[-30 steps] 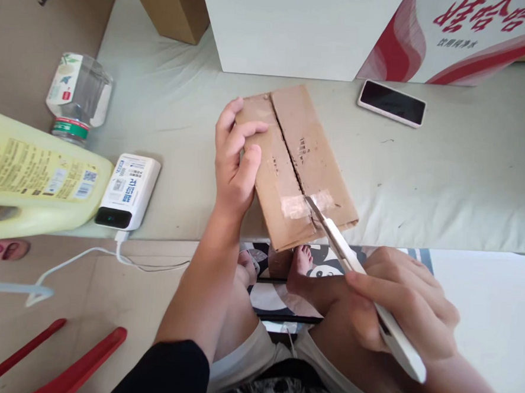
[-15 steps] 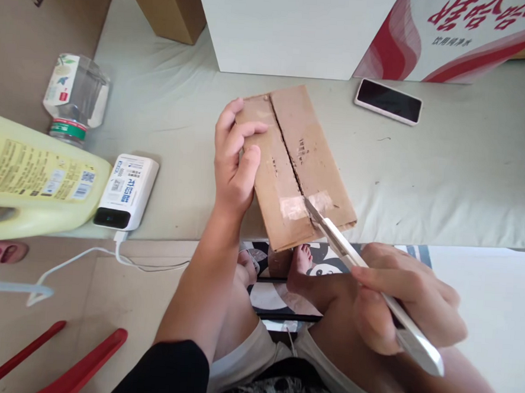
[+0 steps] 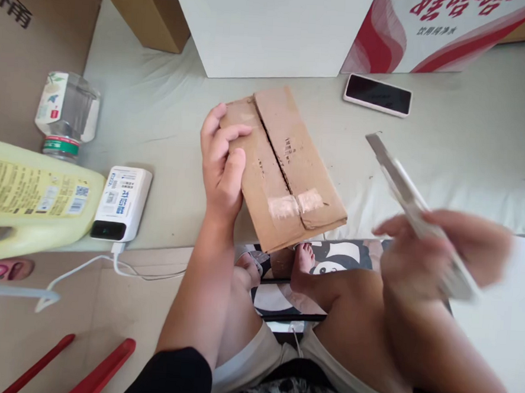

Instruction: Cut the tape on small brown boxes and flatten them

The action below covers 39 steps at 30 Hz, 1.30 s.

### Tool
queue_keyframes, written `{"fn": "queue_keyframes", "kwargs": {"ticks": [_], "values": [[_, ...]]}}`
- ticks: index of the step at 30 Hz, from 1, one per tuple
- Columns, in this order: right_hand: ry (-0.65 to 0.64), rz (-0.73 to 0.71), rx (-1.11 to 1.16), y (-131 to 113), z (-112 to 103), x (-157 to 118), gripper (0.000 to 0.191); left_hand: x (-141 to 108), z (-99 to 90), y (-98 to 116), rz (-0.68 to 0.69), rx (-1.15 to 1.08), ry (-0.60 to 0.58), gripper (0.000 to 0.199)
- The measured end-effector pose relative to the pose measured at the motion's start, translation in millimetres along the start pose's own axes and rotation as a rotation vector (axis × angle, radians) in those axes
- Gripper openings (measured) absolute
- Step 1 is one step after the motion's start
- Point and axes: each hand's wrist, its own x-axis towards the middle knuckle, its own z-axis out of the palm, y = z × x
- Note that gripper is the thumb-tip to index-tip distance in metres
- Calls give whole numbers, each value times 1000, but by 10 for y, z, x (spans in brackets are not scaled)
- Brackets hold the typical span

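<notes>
A flat cardboard box [image 3: 308, 169] lies tilted at the front edge of the cloth-covered surface, its middle seam slit and the clear tape near its lower end cut through. My left hand [image 3: 224, 158] grips the box by its left side, thumb and fingertips on top. Off to the right, clear of the box, my right hand [image 3: 437, 254] is closed around a white utility knife [image 3: 408, 187]. The blade points up and to the left; the hand is blurred by motion.
A phone [image 3: 378, 95] lies behind the knife, before a white carton [image 3: 272, 37] and a red-and-white carton [image 3: 388, 38]. At left are a white power bank [image 3: 122, 203] with a cable, a yellow jug [image 3: 35, 194] and a clear bottle [image 3: 74, 111].
My right hand has lifted the utility knife off the box's seam and swung it to the right. My left hand keeps its hold on the box. The whole view has shifted slightly.
</notes>
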Motion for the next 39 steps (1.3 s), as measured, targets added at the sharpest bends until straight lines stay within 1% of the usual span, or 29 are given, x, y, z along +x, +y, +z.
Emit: {"fn": "queue_keyframes", "kwargs": {"ticks": [1,2,3,6,8,10,12,15,20,23,25,27,30,33,35,36,39], "values": [[47,36,-44,117,96,70,17,-4,2,10,1,-1,2,38],[63,69,-104,233,189,144,19,-7,4,19,3,-1,4,36],[35,109,-187,345,272,218,21,-8,6,25,10,2,4,35],[-184,224,-438,622,412,373,37,-5,7,34,48,14,7,30],[-296,236,-513,730,434,392,47,-1,-1,36,61,29,4,26],[-352,206,-523,766,439,354,49,2,-20,35,60,45,3,25],[-372,176,-492,739,452,292,51,5,-47,27,54,57,5,24],[-395,145,-417,631,490,224,51,13,-93,-2,58,84,9,22],[-425,90,-245,467,524,218,39,52,-128,-20,96,155,-22,21],[-457,68,-191,456,523,231,35,81,-130,7,84,191,-32,21],[-498,32,-188,478,528,234,34,97,-153,10,57,199,-9,20],[-532,-2,-214,502,538,234,32,107,-208,-22,19,166,44,21],[-581,-22,-245,496,550,238,31,111,-316,-138,-53,20,149,26],[-642,-22,-180,429,542,252,29,96,-358,-250,-176,-110,216,27],[-644,14,-92,379,525,261,31,80,-318,-267,-260,-180,204,30],[-620,39,-52,360,515,263,35,72,-282,-252,-305,-220,177,33],[-510,87,13,346,488,253,58,59,-170,-135,-461,-375,103,43]]}}
